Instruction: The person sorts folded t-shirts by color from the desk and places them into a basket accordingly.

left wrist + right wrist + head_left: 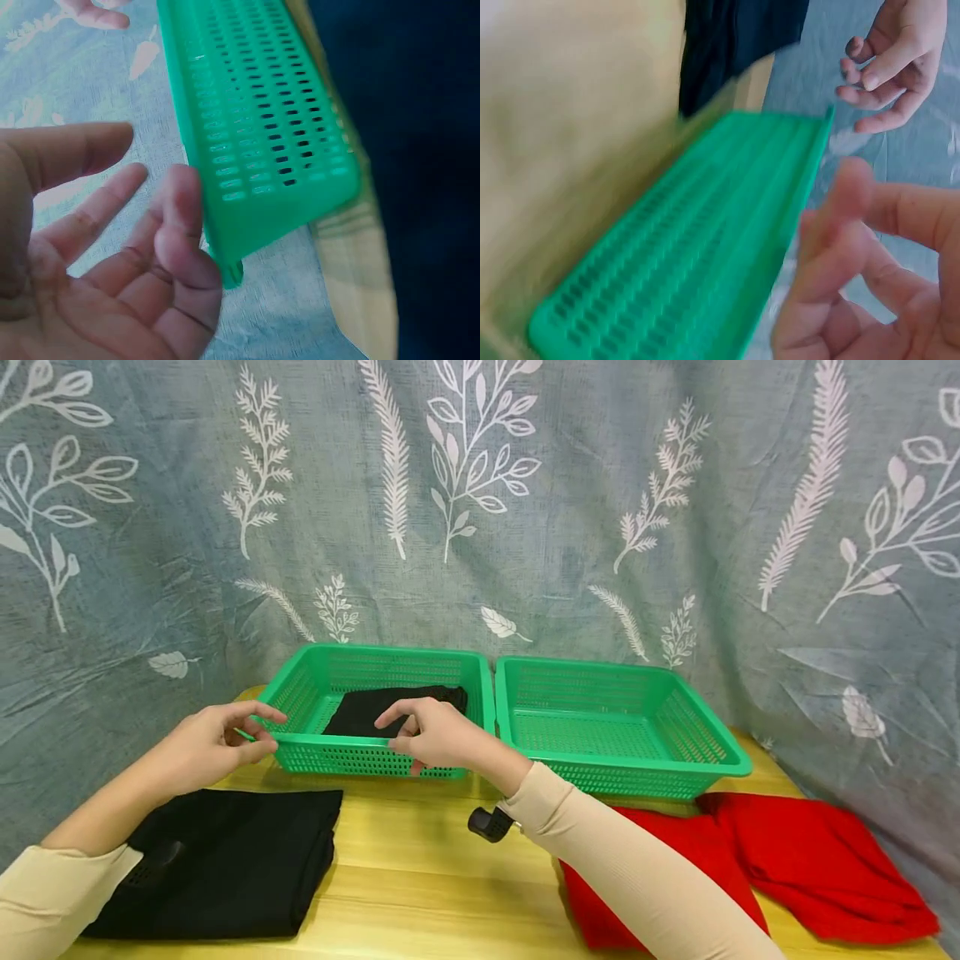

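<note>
In the head view my left hand (221, 745) hovers at the front left corner of the left green basket (375, 742), its fingers loosely bent with nothing between them. Over that basket's front rim is my right hand (435, 731), also holding nothing, thumb and fingers apart. A folded black cloth (360, 710) lies inside the basket, partly hidden behind the right hand. Below my left wrist another folded black cloth (240, 860) lies on the table. The left wrist view shows the left fingers (180, 202) close beside the basket's rim.
A second green basket (622, 771) stands to the right of the first, its slotted floor showing. Two folded red cloths lie at the right, one (667, 843) partly under my right sleeve and the other (825, 868) beyond it. A patterned curtain (570, 527) hangs behind the wooden table (405, 877).
</note>
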### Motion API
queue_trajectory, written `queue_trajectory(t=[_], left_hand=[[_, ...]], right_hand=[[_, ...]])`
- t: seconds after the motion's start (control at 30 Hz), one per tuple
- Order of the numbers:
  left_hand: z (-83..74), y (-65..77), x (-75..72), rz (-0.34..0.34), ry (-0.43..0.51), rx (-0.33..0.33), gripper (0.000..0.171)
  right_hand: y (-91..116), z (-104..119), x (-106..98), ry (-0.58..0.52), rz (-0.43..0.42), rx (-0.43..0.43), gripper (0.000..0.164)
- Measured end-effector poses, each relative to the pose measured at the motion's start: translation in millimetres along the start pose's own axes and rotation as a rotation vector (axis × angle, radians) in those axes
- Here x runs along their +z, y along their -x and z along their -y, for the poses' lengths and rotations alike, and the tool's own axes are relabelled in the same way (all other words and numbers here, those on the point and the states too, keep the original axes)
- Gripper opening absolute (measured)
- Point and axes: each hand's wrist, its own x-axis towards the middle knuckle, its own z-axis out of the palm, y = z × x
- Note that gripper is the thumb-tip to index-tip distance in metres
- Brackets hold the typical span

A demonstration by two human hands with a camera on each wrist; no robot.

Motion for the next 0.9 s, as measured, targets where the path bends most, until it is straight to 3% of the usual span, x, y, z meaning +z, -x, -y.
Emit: queue_trajectory(t=[0.17, 0.4, 0.53, 0.8, 0.9], left_hand=[[10.2, 31.3, 5.8, 0.022, -0.072, -0.021, 0.043], [43.5, 72.3, 5.1, 0.05, -0.228, -0.161, 0.061], [60.2, 86.3, 8.5, 0.081, -0.318, -0.25, 0.075], [79.8, 107.9, 21.0, -0.023, -0.421, -0.299, 0.081], [82.4, 111.0, 22.7, -0.018, -0.432, -0.323, 0.081]], right_hand=[[6.3, 12.0, 23.5, -0.017, 0.133, 0.025, 0.042], [6.8, 20.9, 65.2, -0.018, 0.326, 0.047, 0.056], [8.2, 26.1, 84.3, 0.052, 0.362, 0.038, 0.061], [5.9, 32.7, 110.8, 0.167, 0.402, 0.04, 0.058], [5.3, 32.0, 113.8, 0.174, 0.405, 0.053, 0.053]])
